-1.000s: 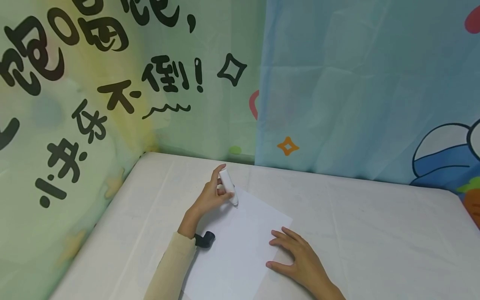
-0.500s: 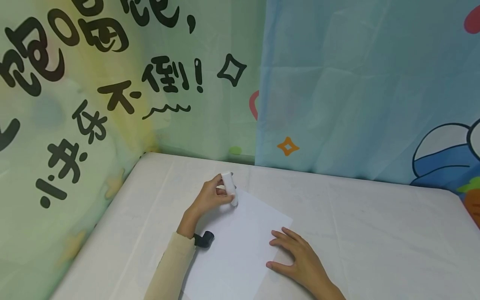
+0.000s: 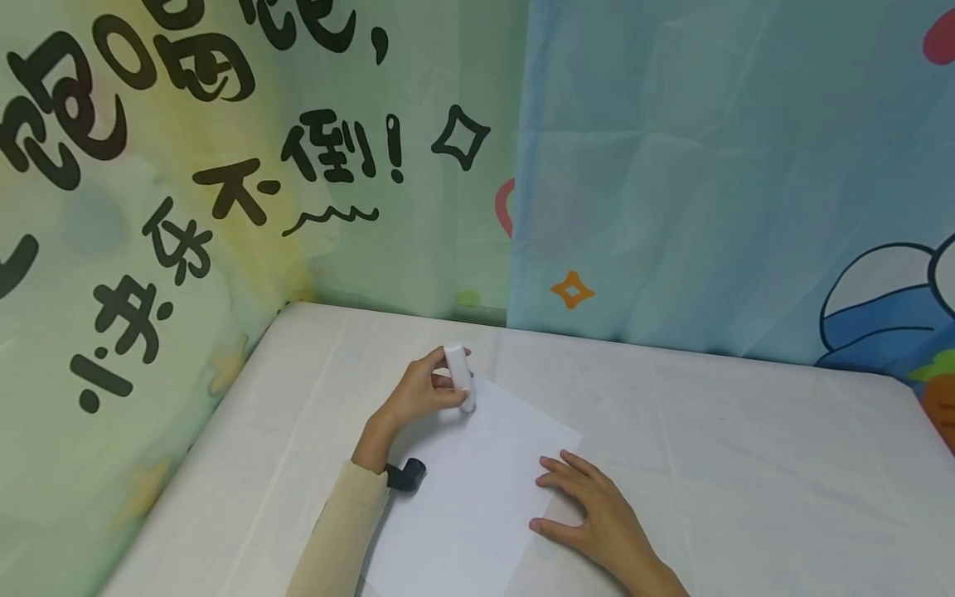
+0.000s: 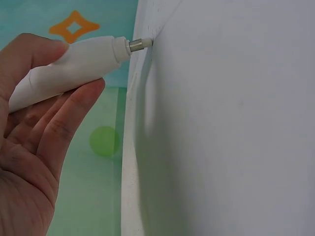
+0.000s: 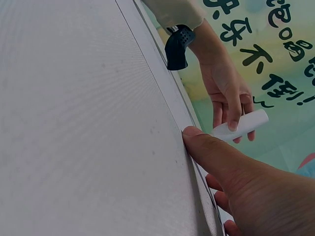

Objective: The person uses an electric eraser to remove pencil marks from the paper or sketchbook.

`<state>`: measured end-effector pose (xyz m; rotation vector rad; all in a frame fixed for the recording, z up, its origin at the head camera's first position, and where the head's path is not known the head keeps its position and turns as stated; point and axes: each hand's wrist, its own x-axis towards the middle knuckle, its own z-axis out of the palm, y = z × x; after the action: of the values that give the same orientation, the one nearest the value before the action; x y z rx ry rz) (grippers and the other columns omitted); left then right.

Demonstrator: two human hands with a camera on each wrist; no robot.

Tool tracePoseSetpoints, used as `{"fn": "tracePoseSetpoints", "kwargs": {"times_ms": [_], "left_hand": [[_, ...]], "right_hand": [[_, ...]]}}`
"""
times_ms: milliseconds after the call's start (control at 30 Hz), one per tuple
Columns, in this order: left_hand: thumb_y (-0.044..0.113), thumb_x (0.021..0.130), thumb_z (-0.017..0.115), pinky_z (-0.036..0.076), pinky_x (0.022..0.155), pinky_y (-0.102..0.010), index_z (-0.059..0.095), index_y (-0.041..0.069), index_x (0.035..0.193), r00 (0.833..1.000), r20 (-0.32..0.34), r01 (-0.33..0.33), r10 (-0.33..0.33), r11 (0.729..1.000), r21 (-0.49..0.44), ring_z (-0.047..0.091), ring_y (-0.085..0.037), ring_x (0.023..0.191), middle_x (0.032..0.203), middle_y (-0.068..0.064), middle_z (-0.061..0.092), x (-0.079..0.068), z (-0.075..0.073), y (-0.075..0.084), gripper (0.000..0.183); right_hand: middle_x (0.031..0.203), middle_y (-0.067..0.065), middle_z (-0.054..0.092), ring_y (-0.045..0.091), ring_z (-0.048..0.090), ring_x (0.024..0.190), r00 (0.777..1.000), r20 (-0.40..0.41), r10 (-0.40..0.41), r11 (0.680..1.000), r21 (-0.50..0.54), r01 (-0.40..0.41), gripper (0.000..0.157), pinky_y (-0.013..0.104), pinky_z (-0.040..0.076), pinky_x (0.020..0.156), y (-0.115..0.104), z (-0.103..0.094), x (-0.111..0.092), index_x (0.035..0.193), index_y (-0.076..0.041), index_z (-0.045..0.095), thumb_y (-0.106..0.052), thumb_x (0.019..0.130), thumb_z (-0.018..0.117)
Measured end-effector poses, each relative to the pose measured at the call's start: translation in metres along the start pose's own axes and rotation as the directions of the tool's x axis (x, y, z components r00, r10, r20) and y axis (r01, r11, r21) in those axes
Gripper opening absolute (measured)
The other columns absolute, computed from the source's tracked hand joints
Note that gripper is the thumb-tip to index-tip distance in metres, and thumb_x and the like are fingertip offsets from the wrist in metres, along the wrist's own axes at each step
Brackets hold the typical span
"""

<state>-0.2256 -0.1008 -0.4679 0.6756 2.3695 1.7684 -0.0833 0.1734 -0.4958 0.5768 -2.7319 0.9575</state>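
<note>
In the head view a white electric eraser [image 3: 458, 373] stands tilted near the far corner of a white sheet of paper [image 3: 477, 489]. My left hand [image 3: 414, 393] grips its barrel between thumb and fingers. The left wrist view shows the electric eraser [image 4: 74, 66] ending in a metal collar and a small pale tip [image 4: 147, 43], right at the paper's surface. My right hand [image 3: 597, 516] rests at the paper's right edge with spread fingers and holds nothing. Its thumb [image 5: 211, 150] lies along that edge in the right wrist view.
A white cloth covers the table [image 3: 761, 489] under the paper. Printed curtains hang behind it, a green one [image 3: 418, 257] at the left and a blue one [image 3: 709, 207] at the right. A black wrist camera [image 3: 407, 475] sits below the left sleeve's cuff.
The left index finger has come down from its raised position to behind the electric eraser. The eraser now stands a little more upright. My right hand has stayed in place.
</note>
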Motion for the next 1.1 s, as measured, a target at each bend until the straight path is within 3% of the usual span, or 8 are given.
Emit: {"fn": "tracePoseSetpoints", "kwargs": {"times_ms": [1100], "left_hand": [[-0.005, 0.08, 0.073, 0.057, 0.078, -0.028, 0.051, -0.009, 0.132, 0.999, 0.011, 0.034, -0.034, 0.999, 0.03, 0.07, -0.033, 0.089, 0.109, -0.027, 0.061, -0.0011, -0.0007, 0.0013, 0.057]], "right_hand": [[0.127, -0.002, 0.065, 0.03, 0.05, 0.127, 0.999, 0.034, 0.036, 0.999, 0.009, -0.036, 0.041, 0.059, 0.045, 0.095, -0.0021, -0.001, 0.0009, 0.102, -0.023, 0.07, -0.037, 0.068, 0.087]]}}
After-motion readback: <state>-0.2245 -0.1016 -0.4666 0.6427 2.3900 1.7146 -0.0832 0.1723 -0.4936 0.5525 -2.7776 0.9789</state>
